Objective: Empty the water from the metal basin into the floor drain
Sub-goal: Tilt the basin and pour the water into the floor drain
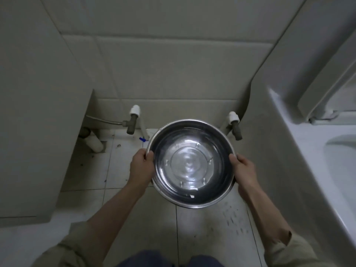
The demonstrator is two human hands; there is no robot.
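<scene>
A round metal basin [190,132] with clear rippling water in it is held level above the tiled floor, in the middle of the view. My left hand [140,166] grips its left rim, thumb over the edge. My right hand [243,170] grips the right rim the same way. A floor opening [105,146] where a white pipe goes down lies at the left, beside the cabinet; I cannot tell whether it is the drain. Much of the floor under the basin is hidden.
Two grey taps on white pipes, one [133,122] to the left and one [236,127] to the right, stick out of the tiled wall behind the basin. A cabinet side [38,112] stands at the left. A white washing machine [317,151] fills the right.
</scene>
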